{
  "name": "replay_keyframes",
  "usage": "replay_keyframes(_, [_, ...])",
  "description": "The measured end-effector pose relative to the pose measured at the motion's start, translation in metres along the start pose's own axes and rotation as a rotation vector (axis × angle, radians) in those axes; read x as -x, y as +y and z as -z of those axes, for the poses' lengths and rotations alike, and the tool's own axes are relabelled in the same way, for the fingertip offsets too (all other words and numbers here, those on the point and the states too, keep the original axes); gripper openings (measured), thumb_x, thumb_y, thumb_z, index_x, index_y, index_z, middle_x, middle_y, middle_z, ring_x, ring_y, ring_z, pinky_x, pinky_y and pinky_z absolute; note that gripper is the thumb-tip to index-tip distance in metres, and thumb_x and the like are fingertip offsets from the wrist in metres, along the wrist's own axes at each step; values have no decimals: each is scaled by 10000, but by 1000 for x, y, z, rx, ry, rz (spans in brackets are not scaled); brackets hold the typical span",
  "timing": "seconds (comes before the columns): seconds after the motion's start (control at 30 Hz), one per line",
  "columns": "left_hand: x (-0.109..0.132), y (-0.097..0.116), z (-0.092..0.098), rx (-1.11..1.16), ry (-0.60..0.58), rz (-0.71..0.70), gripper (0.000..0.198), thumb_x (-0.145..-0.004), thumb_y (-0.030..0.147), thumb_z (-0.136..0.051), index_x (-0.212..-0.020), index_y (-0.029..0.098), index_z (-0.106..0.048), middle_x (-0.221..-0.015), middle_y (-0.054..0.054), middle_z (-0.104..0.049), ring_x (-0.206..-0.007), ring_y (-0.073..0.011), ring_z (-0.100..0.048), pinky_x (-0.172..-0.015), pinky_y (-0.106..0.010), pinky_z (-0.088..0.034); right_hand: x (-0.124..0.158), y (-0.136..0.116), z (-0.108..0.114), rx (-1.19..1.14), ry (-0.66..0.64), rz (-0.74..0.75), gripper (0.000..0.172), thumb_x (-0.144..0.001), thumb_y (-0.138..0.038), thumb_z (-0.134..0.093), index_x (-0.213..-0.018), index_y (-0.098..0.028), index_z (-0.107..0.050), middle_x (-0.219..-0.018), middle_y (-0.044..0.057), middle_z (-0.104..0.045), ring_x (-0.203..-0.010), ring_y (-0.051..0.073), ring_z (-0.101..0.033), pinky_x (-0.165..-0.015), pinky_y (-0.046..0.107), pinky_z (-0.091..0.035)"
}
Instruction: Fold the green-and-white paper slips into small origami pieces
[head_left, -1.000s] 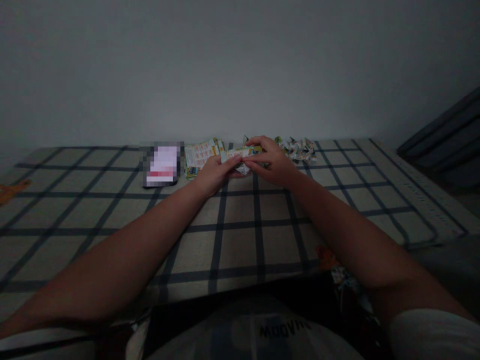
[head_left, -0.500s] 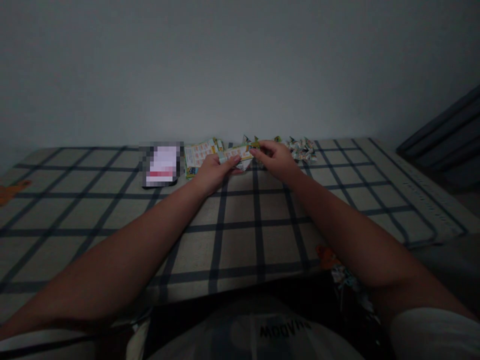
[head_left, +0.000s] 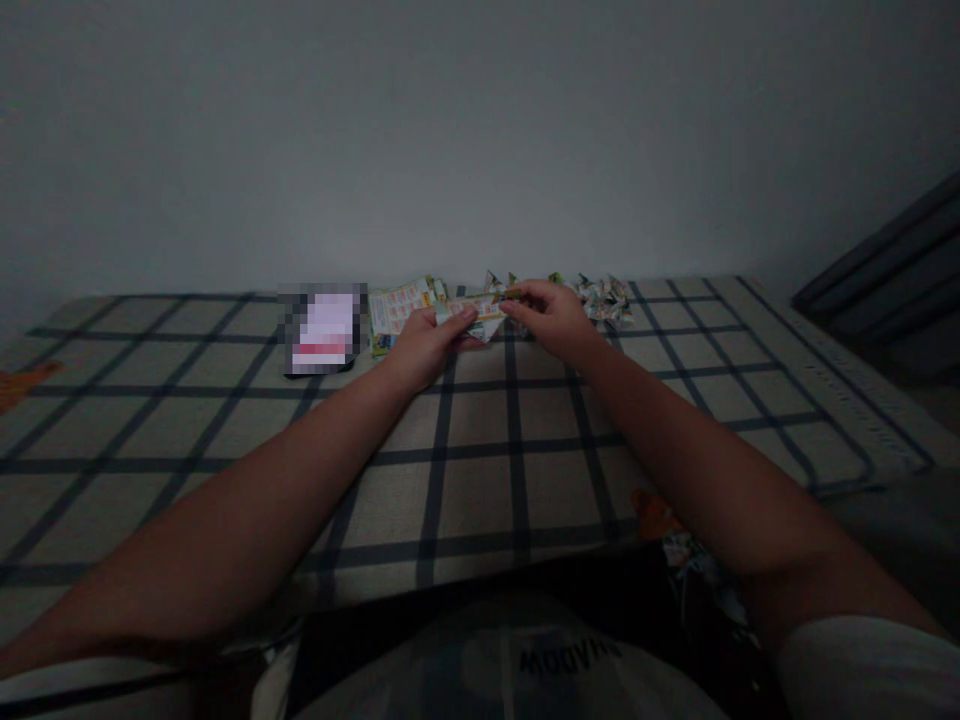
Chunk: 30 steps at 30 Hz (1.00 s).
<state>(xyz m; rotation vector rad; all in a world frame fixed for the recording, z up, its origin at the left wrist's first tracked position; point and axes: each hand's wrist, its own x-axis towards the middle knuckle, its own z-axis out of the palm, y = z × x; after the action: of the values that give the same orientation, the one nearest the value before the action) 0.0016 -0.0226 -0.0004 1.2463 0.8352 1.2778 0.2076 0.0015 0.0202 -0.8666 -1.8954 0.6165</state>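
A printed strip of folded paper [head_left: 487,305], white with green and orange, is held between my two hands just above the cloth. My left hand [head_left: 431,342] is closed on its left end, thumb on top. The fingers of my right hand [head_left: 551,312] pinch its right end. Left of my left hand lies a stack of printed paper sheets [head_left: 397,310]. Beyond and to the right of my right hand are several small pointed folded paper pieces [head_left: 611,300], partly hidden by that hand.
A phone [head_left: 326,330] with a blurred screen lies left of the sheets. The checked cloth [head_left: 480,490] covers the surface, which meets a plain wall [head_left: 480,140] at the back. A dark slatted object [head_left: 892,270] stands at the far right.
The fingers of my right hand have shifted slightly on the strip, and its right end looks narrower, more folded. My left hand has hardly moved.
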Motion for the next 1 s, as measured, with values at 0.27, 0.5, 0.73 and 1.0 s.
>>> replay_keyframes(0.27, [-4,-4,3,-72,74,-43,399,-694,433,-889,-959,161,-765,-1047,-88,-781,-890,-186,-743,-808,-298,-629,4,7,-4,-8,87,41,484,-872,-440,-683,-1280,-186,-624,-805,4,-650,-643,122,-535,-612,266,-455])
replay_keyframes(0.5, [0,8,-1,-163,96,-205,922,-648,419,-915,-1442,301,-461,-1162,-78,-708,-988,-231,-732,-758,-284,-612,5,1,2,35,8,122,351,-911,-443,-634,-1128,-184,-728,-998,60,-725,-671,113,-545,-610,262,-457])
replay_keyframes(0.73, [-5,1,7,-315,86,-318,354,-705,368,-863,-963,228,-666,-971,-23,-664,-882,-162,-661,-735,-251,-573,4,4,10,178,-12,153,360,-931,-414,-624,-1192,-211,-766,-963,59,-737,-772,150,-582,-695,296,-474])
replay_keyframes(1.0, [-6,6,11,-505,99,-321,385,-721,357,-836,-1064,207,-749,-985,-42,-711,-911,-192,-649,-857,-318,-537,1,8,13,198,-56,245,359,-941,-405,-628,-1228,-232,-756,-880,35,-687,-764,149,-544,-759,317,-472])
